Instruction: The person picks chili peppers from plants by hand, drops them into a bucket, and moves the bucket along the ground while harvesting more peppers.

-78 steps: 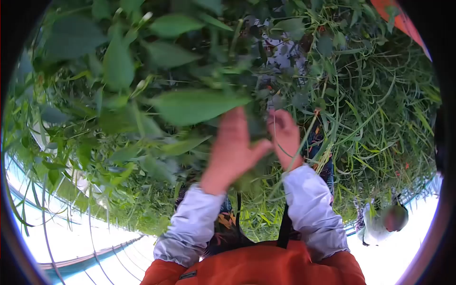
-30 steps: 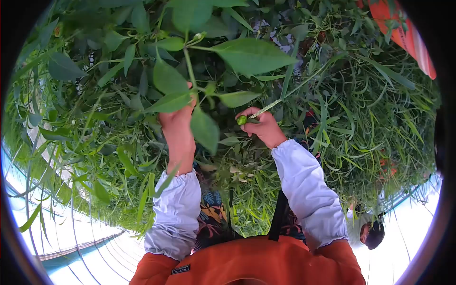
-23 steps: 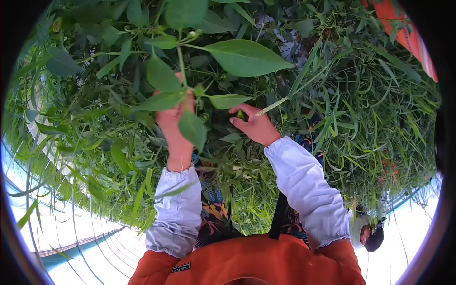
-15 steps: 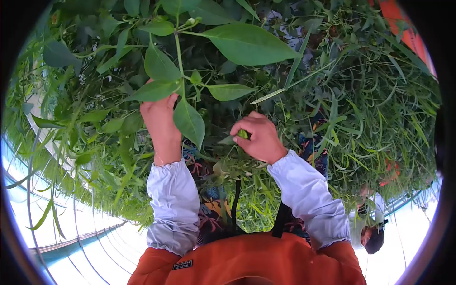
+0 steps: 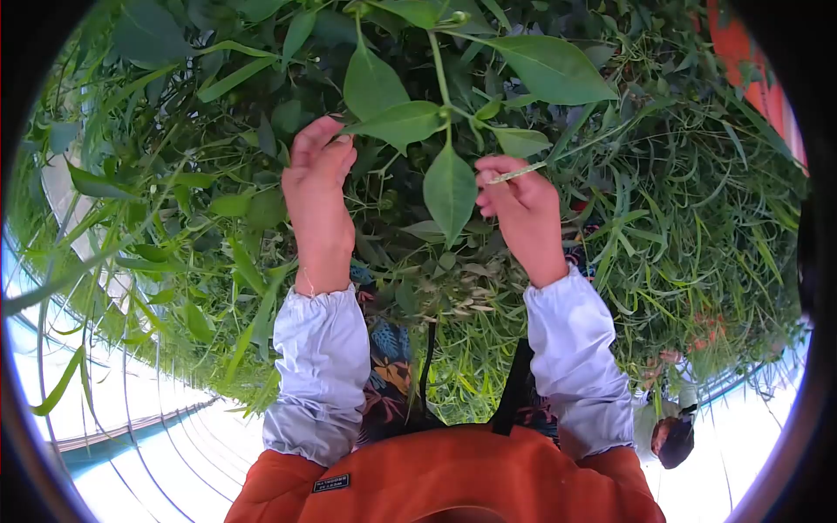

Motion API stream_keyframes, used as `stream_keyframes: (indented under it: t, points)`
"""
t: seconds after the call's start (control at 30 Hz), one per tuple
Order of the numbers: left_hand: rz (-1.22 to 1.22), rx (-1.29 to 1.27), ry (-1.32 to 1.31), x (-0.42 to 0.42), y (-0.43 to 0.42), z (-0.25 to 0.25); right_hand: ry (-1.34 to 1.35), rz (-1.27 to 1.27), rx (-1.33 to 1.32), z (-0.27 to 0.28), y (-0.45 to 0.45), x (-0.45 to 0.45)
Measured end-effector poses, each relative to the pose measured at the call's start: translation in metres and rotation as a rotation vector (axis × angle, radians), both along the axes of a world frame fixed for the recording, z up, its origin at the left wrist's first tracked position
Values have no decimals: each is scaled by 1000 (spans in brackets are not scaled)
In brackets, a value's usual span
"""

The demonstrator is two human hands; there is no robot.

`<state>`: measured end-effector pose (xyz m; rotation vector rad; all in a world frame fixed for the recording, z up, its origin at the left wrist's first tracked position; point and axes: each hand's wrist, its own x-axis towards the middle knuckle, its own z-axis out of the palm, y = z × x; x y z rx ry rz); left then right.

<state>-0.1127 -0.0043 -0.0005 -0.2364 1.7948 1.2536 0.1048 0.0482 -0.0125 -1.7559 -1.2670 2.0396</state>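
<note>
A leafy green stem [image 5: 440,78] with broad pointed leaves hangs in front of my hands; small buds show near its top. My left hand [image 5: 320,205] is beside it on the left, fingers loosely bent and apart, fingertips close to a leaf [image 5: 399,125]. Nothing shows in that hand. To the right of a hanging leaf [image 5: 449,193], my right hand [image 5: 530,213] has its fingers bent and spread, with no object seen in them. A thin grass spike [image 5: 516,173] crosses in front of its fingers. Both forearms wear pale sleeves.
Dense foliage [image 5: 697,209] and long grass surround my hands. An orange-red sheet or board [image 5: 741,52] stands at upper right. Another person [image 5: 673,436] is at lower right. Thin curved lines and a pale wall [image 5: 174,436] appear at lower left.
My right hand has moved up and right and opened; the small green thing it held is no longer visible. My left hand has shifted right, and the hanging stem sits further right.
</note>
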Motion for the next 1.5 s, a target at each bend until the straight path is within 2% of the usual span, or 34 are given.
stream_keyframes:
  t: [0.07,0.17,0.27,0.37,0.4,0.5,0.53,0.63,0.67,0.77,0.9,1.0,1.1,1.13,1.23,1.27,1.37,1.43,1.5]
  points:
    - [18,-20,7,4,-2,4,22,342,307,-20,1,-9]
    - [29,-8,4,3,6,7,-48,595,431,-51,-20,-43]
    - [-6,26,19,1,2,1,-560,901,813,-90,-55,-80]
    - [-31,23,43,3,0,3,-681,1024,645,-98,-58,-86]
    - [-23,41,18,1,-3,1,-786,1040,790,-98,-59,-87]
    - [-12,59,-4,-1,-4,0,-470,1052,683,-93,-45,-68]
    - [-7,55,-5,-1,-4,1,-411,917,647,-88,-45,-64]
    - [-31,32,26,-1,-3,4,-156,583,214,-48,-39,-43]
    - [-11,39,5,0,-4,4,-153,686,-78,-34,-27,-37]
    - [30,51,-42,-2,-3,0,76,337,-166,-34,-59,-22]
    - [22,7,-25,-3,1,2,-18,741,127,19,-64,-16]
    - [14,22,-5,-3,-1,1,-11,483,-226,12,-92,5]
    - [57,8,-42,-3,1,4,269,67,-483,1,-97,24]
    - [77,-5,-62,-3,3,4,242,10,-659,15,-78,21]
    - [86,19,-94,-4,4,5,561,-245,-1313,45,-55,24]
    - [97,8,-93,-4,3,3,446,3,-1068,63,-51,16]
    - [129,-9,-101,-4,2,0,492,309,-500,82,-26,13]
    - [150,2,-115,-3,2,5,207,280,-199,89,3,3]
    - [140,-11,-110,0,5,9,-207,593,208,64,31,-9]
